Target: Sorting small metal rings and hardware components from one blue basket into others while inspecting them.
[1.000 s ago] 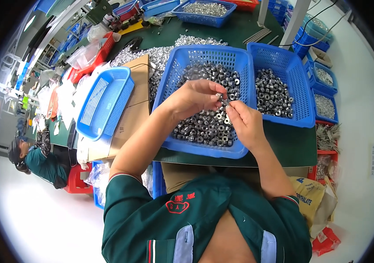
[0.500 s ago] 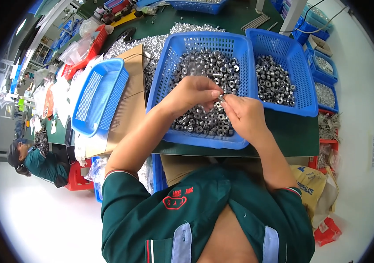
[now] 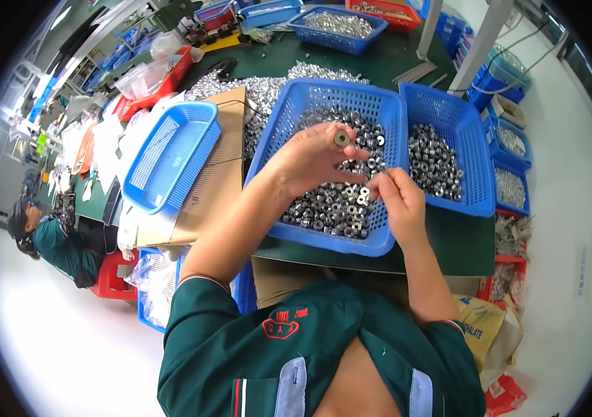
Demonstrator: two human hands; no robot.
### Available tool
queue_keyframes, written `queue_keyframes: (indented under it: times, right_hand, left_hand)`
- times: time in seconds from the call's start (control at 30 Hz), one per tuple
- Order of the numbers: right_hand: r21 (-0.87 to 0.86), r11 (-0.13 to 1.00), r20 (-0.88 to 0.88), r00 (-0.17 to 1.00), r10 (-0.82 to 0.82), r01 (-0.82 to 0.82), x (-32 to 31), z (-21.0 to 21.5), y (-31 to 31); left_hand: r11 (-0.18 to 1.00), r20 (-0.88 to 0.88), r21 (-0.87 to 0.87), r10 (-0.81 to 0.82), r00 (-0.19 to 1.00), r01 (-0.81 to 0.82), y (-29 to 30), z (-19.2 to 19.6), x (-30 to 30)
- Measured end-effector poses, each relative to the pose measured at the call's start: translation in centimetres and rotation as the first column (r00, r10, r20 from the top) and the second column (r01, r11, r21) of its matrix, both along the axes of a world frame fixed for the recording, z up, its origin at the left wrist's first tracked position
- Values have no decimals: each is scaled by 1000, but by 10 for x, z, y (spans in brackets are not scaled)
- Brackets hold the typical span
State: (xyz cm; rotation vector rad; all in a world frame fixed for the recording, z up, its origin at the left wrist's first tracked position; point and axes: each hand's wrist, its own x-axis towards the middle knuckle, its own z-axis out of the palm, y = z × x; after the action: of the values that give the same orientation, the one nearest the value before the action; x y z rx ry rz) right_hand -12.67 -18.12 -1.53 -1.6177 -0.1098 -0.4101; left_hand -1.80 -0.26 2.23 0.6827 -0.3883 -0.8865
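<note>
Access to the large blue basket [image 3: 337, 244] is from above or from the near side: a passage lies over its front rim, between the two forearms [image 3: 240, 215]. The left hand [image 3: 306, 160] obstructs the middle; the right hand [image 3: 401, 201] stands over the right wall. Between their fingers, only a narrow gap. Right side obstructed at table level — the second blue basket [image 3: 473, 146] stands close alongside. Left side: cardboard [image 3: 226, 170] bearing a light blue basket [image 3: 188, 177]. Far side: heaped silver parts [image 3: 268, 94]. The green table [image 3: 452, 240] permits low approach before the second basket; a white post [image 3: 480, 52] rises beyond.
</note>
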Motion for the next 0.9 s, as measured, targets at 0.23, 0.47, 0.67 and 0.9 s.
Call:
queue_keyframes:
  times: [0.23, 0.47, 0.67, 0.9]
  right_hand:
    - [67, 960, 90, 959, 267, -273, -12, 27, -18]
    - [112, 862, -71, 861, 503, -494, -18, 32, -9]
    - [-253, 888, 38, 913, 407, -385, -27, 37, 7]
    - [-311, 889, 53, 927, 370, -337, -30, 31, 2]
  left_hand:
    - [935, 101, -335, -92, 991, 121, 8, -5, -6]
    - [896, 260, -347, -190, 947, 275, 1, -9, -17]
    - [887, 166, -396, -186, 969, 238, 1, -20, -19]
    - [903, 101, -366, -204, 974, 227, 2, -19, -20]
